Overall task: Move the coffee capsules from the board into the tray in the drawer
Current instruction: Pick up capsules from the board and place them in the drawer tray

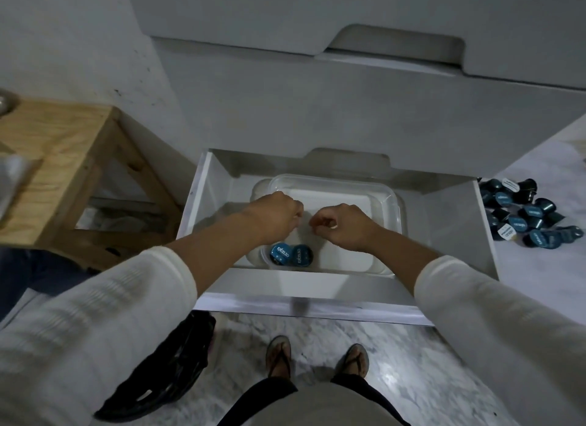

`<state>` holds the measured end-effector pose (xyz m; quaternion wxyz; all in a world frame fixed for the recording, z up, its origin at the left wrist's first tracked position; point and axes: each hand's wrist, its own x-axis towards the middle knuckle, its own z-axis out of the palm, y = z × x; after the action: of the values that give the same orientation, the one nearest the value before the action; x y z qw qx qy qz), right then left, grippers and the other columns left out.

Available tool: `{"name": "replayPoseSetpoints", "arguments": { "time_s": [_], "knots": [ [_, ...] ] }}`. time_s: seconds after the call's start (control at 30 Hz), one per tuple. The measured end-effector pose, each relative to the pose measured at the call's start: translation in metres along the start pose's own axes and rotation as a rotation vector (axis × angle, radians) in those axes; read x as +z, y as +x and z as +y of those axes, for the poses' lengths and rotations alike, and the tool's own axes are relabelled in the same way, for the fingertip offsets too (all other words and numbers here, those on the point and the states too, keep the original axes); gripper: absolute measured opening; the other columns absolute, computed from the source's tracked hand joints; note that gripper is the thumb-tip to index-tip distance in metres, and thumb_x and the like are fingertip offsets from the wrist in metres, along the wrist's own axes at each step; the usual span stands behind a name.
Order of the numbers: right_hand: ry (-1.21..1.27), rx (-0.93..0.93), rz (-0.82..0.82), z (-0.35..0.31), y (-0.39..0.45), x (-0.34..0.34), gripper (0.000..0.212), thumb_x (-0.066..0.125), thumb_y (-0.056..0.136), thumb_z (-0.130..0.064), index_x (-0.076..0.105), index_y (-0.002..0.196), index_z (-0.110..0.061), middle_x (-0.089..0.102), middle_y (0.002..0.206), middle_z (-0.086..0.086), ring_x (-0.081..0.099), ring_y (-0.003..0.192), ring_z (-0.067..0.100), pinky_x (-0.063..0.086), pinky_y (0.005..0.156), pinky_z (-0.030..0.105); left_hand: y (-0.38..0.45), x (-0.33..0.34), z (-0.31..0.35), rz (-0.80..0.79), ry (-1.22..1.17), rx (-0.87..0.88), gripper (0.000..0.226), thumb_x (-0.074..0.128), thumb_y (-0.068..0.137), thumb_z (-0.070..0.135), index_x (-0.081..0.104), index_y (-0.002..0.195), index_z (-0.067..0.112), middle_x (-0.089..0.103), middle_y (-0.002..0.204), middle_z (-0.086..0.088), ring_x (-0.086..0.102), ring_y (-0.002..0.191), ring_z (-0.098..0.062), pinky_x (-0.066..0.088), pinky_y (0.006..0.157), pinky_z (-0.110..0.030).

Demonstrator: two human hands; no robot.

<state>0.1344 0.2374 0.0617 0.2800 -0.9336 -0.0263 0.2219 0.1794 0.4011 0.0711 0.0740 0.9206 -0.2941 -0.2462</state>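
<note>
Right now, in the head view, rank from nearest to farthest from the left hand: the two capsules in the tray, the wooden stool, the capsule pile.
From the left hand:
1. two capsules in the tray, just below it.
2. wooden stool, off to the left.
3. capsule pile, far right, beyond the drawer.

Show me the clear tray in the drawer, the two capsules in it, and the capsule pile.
clear tray [394, 192]: head view, far right rim.
two capsules [290, 254]: head view, blue lids.
capsule pile [526, 214]: head view, middle of heap.

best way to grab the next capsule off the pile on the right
Take a loose capsule at the pile's near edge, by its tapered side wall below the foil lid. Come from above with the right hand, which is nearer. The capsules lie tumbled, many on their sides, so their walls are exposed for a thumb-and-finger pinch.
</note>
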Motion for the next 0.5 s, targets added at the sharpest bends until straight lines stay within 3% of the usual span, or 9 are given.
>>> {"name": "replayPoseSetpoints", "arguments": {
  "time_s": [0.07, 0.2, 0.3, 0.5],
  "knots": [
    [-0.092, 0.002, 0.067, -0.003, -0.002, -0.001, 0.032, 0.047, 0.093, -0.023, 0.056, 0.122, -0.011, 0.058, 0.127, 0.010, 0.053, 0.114, 0.024, 0.041, 0.095, 0.029, 0.003, 0.003, 0.007, 0.047, 0.064, -0.017, 0.036, 0.036, 0.099, 0.024, 0.045, 0.131, 0.009, 0.049, 0.134, -0.012, 0.048, 0.121, -0.025, 0.043, 0.098, -0.035],
    [-0.179, 0.062, 0.168, -0.008, -0.014, -0.004, 0.047, 0.038, 0.097, -0.028, 0.031, 0.140, -0.011, 0.034, 0.148, 0.011, 0.032, 0.136, 0.024, 0.028, 0.110, 0.033, 0.006, 0.011, 0.021, 0.178, 0.128, -0.081, 0.049, 0.035, 0.097, 0.015, 0.024, 0.142, -0.003, 0.029, 0.150, -0.017, 0.026, 0.139, -0.029, 0.024, 0.113, -0.031],
    [-0.228, 0.059, 0.310, -0.009, -0.026, -0.005, 0.053, 0.036, 0.097, -0.031, 0.023, 0.143, -0.007, 0.028, 0.151, 0.013, 0.024, 0.140, 0.025, 0.024, 0.115, 0.037, 0.002, 0.012, 0.033, 0.288, 0.070, -0.129, 0.054, 0.033, 0.098, 0.017, 0.017, 0.143, -0.008, 0.018, 0.154, -0.022, 0.016, 0.143, -0.033, 0.010, 0.120, -0.034],
    [-0.293, 0.051, 0.550, -0.013, -0.057, -0.015, 0.054, 0.032, 0.098, -0.033, 0.020, 0.144, -0.007, 0.024, 0.153, 0.011, 0.017, 0.143, 0.022, 0.018, 0.116, 0.034, -0.021, 0.001, 0.071, 0.492, -0.120, -0.180, 0.057, 0.027, 0.101, 0.027, 0.006, 0.147, 0.001, 0.011, 0.157, -0.016, 0.007, 0.146, -0.028, 0.007, 0.120, -0.032]
  ]
}}
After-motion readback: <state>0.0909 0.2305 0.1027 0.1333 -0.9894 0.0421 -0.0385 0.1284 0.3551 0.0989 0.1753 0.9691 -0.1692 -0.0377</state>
